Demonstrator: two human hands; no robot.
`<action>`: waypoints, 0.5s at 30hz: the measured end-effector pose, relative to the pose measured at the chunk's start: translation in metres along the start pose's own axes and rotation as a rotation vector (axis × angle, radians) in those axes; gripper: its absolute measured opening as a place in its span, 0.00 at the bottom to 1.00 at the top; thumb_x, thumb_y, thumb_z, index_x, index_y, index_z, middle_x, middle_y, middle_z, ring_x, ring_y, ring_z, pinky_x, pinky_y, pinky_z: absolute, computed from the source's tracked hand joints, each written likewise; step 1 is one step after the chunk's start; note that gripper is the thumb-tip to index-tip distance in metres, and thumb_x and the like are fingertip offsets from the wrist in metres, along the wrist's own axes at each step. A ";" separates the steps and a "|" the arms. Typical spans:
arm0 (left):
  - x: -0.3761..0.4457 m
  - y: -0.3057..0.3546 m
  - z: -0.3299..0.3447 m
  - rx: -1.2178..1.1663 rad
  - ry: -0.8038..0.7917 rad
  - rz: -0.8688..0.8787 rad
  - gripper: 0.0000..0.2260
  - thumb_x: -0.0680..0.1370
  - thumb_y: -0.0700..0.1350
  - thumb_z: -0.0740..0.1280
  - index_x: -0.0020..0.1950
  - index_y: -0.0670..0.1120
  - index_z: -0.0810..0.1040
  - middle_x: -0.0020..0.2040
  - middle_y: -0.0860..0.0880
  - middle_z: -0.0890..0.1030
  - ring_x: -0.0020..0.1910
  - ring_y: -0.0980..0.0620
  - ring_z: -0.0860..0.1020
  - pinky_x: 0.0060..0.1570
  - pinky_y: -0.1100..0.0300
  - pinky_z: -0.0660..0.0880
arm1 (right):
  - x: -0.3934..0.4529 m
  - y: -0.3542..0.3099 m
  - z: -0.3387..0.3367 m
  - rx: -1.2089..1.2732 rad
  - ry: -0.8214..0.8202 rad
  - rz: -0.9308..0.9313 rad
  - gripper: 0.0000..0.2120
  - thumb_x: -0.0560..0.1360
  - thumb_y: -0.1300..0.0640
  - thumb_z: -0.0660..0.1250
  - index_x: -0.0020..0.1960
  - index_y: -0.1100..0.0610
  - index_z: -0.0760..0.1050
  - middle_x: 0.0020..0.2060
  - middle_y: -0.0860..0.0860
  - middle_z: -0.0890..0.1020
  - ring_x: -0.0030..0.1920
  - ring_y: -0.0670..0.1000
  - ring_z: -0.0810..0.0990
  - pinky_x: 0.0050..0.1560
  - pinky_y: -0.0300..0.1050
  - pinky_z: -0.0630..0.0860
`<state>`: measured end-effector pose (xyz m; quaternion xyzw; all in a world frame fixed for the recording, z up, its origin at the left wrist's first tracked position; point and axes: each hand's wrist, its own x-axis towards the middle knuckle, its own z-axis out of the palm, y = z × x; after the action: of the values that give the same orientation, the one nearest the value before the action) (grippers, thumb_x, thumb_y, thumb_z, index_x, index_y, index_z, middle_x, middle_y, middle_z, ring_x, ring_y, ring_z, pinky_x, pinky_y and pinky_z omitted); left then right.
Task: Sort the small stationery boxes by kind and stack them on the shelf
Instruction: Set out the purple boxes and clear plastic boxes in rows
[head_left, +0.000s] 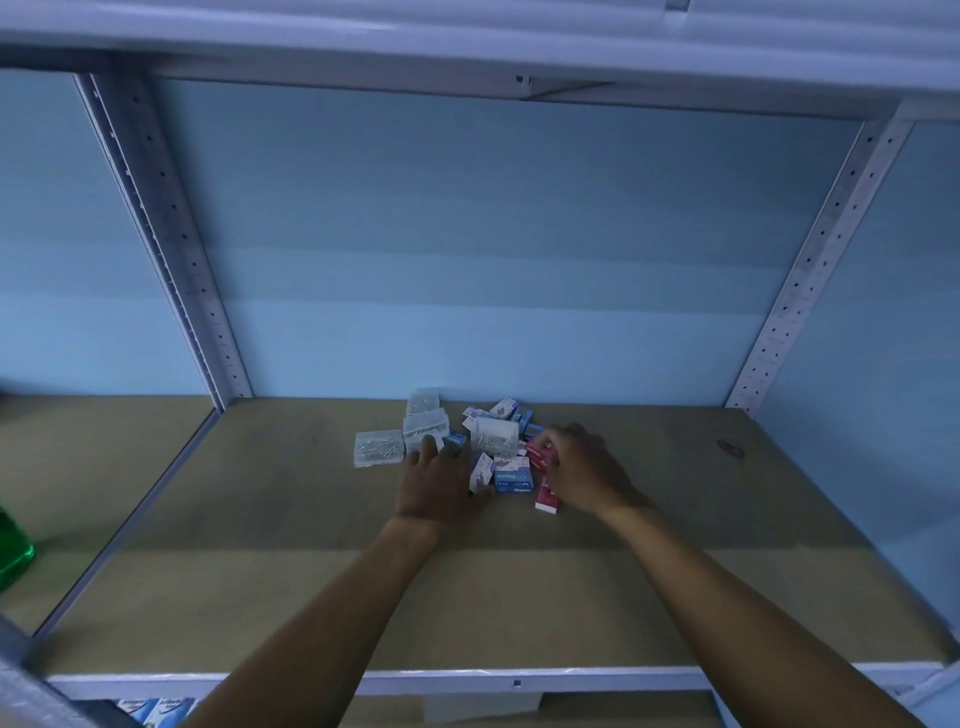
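Observation:
A pile of small stationery boxes lies near the back of the brown shelf board (260, 545). Clear plastic boxes of pins (378, 448) sit on the left of the pile, and another clear box (496, 435) lies in the middle. Blue staple boxes (514, 480) and white-purple boxes (503, 408) are mixed among them. Red boxes (548, 500) lie on the right. My left hand (439, 480) rests flat with its fingertips touching a clear box (425, 427). My right hand (582, 470) has its fingers closed around a red box (537, 451).
Perforated metal uprights stand at the back left (171, 249) and back right (810, 265). A green object (13, 551) sits on the neighbouring shelf at the left. A small dark item (730, 449) lies at the back right. Blue boxes (156, 711) show on the shelf below.

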<state>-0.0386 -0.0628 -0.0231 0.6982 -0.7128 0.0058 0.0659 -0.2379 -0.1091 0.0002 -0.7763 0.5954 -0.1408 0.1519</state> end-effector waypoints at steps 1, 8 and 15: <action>0.001 0.002 0.001 0.017 0.010 -0.007 0.27 0.73 0.60 0.57 0.69 0.51 0.70 0.67 0.49 0.75 0.65 0.41 0.68 0.58 0.49 0.68 | 0.005 -0.003 0.000 -0.014 0.011 0.002 0.17 0.75 0.58 0.61 0.61 0.48 0.78 0.59 0.56 0.77 0.61 0.62 0.75 0.61 0.54 0.76; 0.002 0.006 0.008 -0.030 0.081 -0.022 0.21 0.75 0.56 0.63 0.66 0.51 0.73 0.64 0.49 0.76 0.63 0.41 0.69 0.59 0.48 0.66 | 0.025 -0.018 0.016 -0.165 0.041 -0.092 0.10 0.73 0.57 0.62 0.41 0.54 0.82 0.45 0.53 0.83 0.49 0.62 0.79 0.45 0.48 0.79; -0.006 0.007 0.007 -0.237 0.128 -0.034 0.14 0.76 0.52 0.65 0.61 0.51 0.75 0.60 0.52 0.80 0.60 0.43 0.69 0.60 0.51 0.67 | 0.033 -0.018 0.016 -0.238 0.004 -0.153 0.13 0.73 0.44 0.70 0.54 0.47 0.83 0.50 0.53 0.86 0.54 0.61 0.81 0.50 0.47 0.77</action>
<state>-0.0464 -0.0572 -0.0300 0.6957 -0.6909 -0.0351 0.1935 -0.2073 -0.1353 -0.0062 -0.8316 0.5473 -0.0819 0.0465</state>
